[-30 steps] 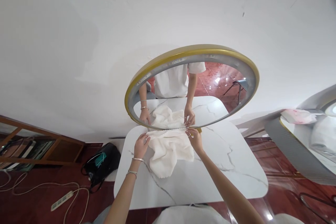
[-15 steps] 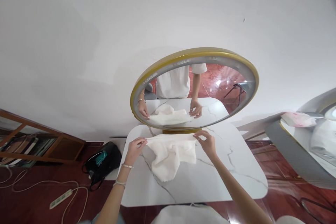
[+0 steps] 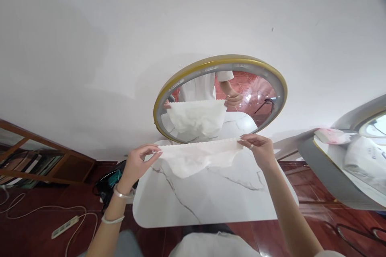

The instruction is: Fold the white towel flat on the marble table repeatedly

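A white towel hangs stretched between my two hands above the white marble table. My left hand pinches the towel's left corner, and two bracelets sit on that wrist. My right hand, with a ring on one finger, pinches the right corner. The towel's top edge is pulled taut and the rest sags below it. Behind the towel, a round gold-framed mirror stands at the table's far edge and reflects the towel and my hands.
A black bag sits on the red floor left of the table, with a power strip and cables further left. A wooden shelf stands along the left wall. Another table and mirror are at the right.
The towel lay crumpled on the table with my hands at its far corners. Both hands have lifted it and moved apart, stretching its top edge in the air.
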Demonstrator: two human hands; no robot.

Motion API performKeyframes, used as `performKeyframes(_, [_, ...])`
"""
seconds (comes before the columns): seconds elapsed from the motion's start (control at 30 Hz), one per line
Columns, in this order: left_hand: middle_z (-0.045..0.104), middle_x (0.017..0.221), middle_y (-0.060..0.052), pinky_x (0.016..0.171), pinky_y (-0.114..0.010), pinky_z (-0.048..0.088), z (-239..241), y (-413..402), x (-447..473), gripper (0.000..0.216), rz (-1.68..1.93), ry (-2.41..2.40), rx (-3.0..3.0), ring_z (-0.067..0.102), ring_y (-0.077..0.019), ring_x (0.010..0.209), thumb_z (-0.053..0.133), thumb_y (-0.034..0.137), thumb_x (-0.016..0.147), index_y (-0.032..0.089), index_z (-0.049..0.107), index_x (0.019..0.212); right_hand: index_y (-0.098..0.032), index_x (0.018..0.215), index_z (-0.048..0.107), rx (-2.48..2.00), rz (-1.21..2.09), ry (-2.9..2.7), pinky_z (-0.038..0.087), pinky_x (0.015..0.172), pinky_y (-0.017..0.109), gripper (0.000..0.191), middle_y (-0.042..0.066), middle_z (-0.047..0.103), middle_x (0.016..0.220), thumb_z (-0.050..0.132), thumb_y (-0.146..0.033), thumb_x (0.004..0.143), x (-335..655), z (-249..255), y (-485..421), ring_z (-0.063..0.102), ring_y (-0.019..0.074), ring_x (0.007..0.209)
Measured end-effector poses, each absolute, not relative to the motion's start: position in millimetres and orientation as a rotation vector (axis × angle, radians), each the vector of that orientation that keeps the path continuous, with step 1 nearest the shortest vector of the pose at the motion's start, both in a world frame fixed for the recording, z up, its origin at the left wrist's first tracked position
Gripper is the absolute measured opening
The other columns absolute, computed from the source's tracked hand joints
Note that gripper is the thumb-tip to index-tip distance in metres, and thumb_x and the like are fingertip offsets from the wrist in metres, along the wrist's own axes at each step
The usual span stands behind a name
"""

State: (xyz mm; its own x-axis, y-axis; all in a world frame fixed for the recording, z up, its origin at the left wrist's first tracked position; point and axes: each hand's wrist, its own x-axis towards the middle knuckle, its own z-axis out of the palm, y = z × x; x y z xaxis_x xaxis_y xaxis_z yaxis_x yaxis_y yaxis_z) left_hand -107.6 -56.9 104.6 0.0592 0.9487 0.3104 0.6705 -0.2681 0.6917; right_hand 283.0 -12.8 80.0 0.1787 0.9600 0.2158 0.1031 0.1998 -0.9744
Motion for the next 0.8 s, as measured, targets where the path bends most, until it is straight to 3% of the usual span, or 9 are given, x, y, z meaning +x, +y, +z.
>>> performKeyframes(0.07, [0.071,0.081,-0.003,0.064,-0.025,0.054,115,-62,-107,0.024,0.992,1.574,1.923,0.062,-0.0138,0.067,0.063,0.043,0.079,0.020,0.068,0.075,-0.020,0.070,0.071,-1.223,0.936,-1.260,0.055,0.069,0.032,0.023,0.003,0.071,0.075,0.083,-0.036,0.059,292,88,-18,0.065,0.0180,0.074])
performKeyframes(0.27, [0.070,0.083,-0.003,0.064,-0.025,0.053,126,-78,-99,0.023,0.978,1.528,1.890,0.062,-0.0150,0.070,0.062,0.042,0.078,0.021,0.069,0.075,-0.019,0.063,0.068,-1.200,1.053,-1.279,0.055,0.062,0.029,0.027,0.003,0.069,0.074,0.086,-0.036,0.054,309,96,-39,0.063,0.0157,0.068])
performKeyframes(0.5, [0.060,0.073,0.001,0.062,-0.021,0.048,124,-105,-101,0.024,0.889,1.480,1.741,0.055,-0.0118,0.067,0.059,0.044,0.082,0.021,0.059,0.086,-0.020,0.071,0.064,-1.231,1.061,-1.384,0.051,0.056,0.025,0.024,0.001,0.063,0.070,0.081,-0.035,0.064,321,109,-75,0.058,0.0130,0.065])
performKeyframes(0.6, [0.058,0.085,0.000,0.065,-0.021,0.047,125,-116,-91,0.022,0.860,1.391,1.710,0.053,-0.0105,0.070,0.051,0.043,0.088,0.022,0.053,0.093,-0.021,0.082,0.064,-1.266,1.091,-1.393,0.052,0.059,0.026,0.025,0.002,0.063,0.074,0.077,-0.038,0.069,327,115,-99,0.060,0.0151,0.069])
performKeyframes(0.67, [0.057,0.091,-0.001,0.068,-0.022,0.046,125,-119,-78,0.020,0.821,1.352,1.776,0.052,-0.0107,0.073,0.042,0.040,0.093,0.022,0.052,0.094,-0.022,0.088,0.062,-1.321,1.122,-1.330,0.048,0.051,0.024,0.026,0.001,0.062,0.069,0.074,-0.039,0.072,333,114,-115,0.058,0.0136,0.061])
performKeyframes(0.8, [0.055,0.092,-0.003,0.075,-0.025,0.046,115,-108,-44,0.031,0.748,1.256,1.945,0.053,-0.0131,0.080,0.030,0.032,0.097,0.021,0.052,0.079,-0.023,0.090,0.061,-1.410,1.035,-1.133,0.041,0.043,0.021,0.031,0.000,0.061,0.067,0.075,-0.042,0.070,347,98,-129,0.054,0.0117,0.051])
